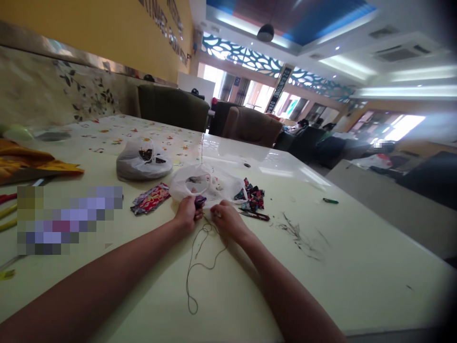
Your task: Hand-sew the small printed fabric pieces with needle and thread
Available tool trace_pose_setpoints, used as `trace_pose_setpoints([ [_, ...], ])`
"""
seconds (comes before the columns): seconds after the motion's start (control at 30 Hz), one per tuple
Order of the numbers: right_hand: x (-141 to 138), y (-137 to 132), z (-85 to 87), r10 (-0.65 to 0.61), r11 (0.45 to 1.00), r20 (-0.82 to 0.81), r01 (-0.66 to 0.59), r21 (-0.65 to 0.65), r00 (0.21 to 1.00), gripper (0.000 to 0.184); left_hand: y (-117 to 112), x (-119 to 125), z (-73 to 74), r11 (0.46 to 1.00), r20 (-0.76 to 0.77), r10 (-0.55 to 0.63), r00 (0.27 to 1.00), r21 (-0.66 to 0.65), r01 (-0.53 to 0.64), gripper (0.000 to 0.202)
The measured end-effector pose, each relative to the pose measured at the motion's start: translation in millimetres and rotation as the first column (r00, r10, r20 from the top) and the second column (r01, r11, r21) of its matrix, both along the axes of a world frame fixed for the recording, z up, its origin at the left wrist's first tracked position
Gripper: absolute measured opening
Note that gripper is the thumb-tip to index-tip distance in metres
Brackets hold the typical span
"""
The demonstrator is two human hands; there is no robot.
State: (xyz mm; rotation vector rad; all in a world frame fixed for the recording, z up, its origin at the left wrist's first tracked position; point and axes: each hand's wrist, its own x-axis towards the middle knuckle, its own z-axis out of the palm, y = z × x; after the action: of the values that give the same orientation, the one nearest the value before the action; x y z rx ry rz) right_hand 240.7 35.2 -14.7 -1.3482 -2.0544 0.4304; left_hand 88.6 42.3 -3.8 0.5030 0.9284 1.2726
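Observation:
My left hand (187,213) is closed on a small dark purple fabric piece (200,200) just in front of a white plastic bag (207,186). My right hand (226,216) sits beside it, fingers pinched together where a long dark thread (200,257) starts; what it pinches is too small to name. The thread loops down the cream table (357,257) between my forearms. A pile of colourful fabric scraps (253,196) lies right of the bag, with a dark red clipper-like tool (255,216) beside my right hand.
A second, greyer plastic bag (143,162) and a patterned fabric strip (150,198) lie left. Thread clippings (298,233) are scattered to the right, and a small green object (330,201) lies beyond. Yellow cloth (32,162) sits far left. Armchairs (250,126) stand behind the table.

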Motion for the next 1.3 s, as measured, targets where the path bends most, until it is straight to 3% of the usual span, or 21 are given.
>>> trace_pose_setpoints([
  [0.2,8.1,11.0,1.1,-0.059,0.998,-0.029,0.059,0.01,0.998,0.015,-2.4,-1.9,0.0,0.995,-0.09,-0.063,0.994,0.067,0.069,0.018],
  [0.4,10.7,6.9,14.3,-0.052,0.994,-0.106,0.062,0.093,0.993,0.006,-9.6,1.5,2.7,0.945,-0.231,-0.264,0.936,0.133,0.299,0.017],
  [0.5,7.3,2.9,19.1,-0.005,0.994,-0.124,0.018,0.106,0.992,0.006,-11.2,1.4,2.6,0.924,-0.321,-0.304,0.897,0.13,0.36,0.015],
  [0.63,10.1,3.9,20.7,-0.048,0.993,-0.179,0.067,0.099,0.983,0.01,-8.2,0.3,0.9,0.94,-0.323,-0.266,0.908,0.12,0.318,0.013],
  [0.83,35.7,17.0,23.0,-0.276,0.936,-0.322,0.329,0.125,0.906,0.016,-0.5,-1.0,-2.0,0.971,-0.258,-0.183,0.949,0.101,0.215,0.013],
  [0.9,41.3,20.1,25.0,-0.301,0.922,-0.36,0.366,0.128,0.883,0.017,1.5,-2.3,-2.5,0.98,-0.224,-0.143,0.964,0.102,0.169,0.016],
  [0.97,39.0,19.1,25.2,-0.263,0.939,-0.369,0.325,0.115,0.891,0.019,2.3,-3.2,-2.2,0.983,-0.187,-0.124,0.974,0.109,0.146,0.017],
  [1.13,5.3,5.4,17.2,-0.052,0.995,-0.287,0.073,0.064,0.957,0.023,-2.0,-1.7,0.9,0.975,-0.085,-0.17,0.982,0.131,0.181,0.015],
  [1.2,-6.2,8.0,17.1,-0.05,0.994,-0.213,0.07,0.086,0.976,0.017,-3.7,-0.6,1.6,0.972,-0.044,-0.196,0.98,0.12,0.2,0.015],
  [1.3,-9.4,31.7,25.7,-0.165,0.972,-0.171,0.19,0.141,0.971,0.016,-3.7,-0.6,1.4,0.977,0.012,-0.203,0.979,0.065,0.202,0.01],
])
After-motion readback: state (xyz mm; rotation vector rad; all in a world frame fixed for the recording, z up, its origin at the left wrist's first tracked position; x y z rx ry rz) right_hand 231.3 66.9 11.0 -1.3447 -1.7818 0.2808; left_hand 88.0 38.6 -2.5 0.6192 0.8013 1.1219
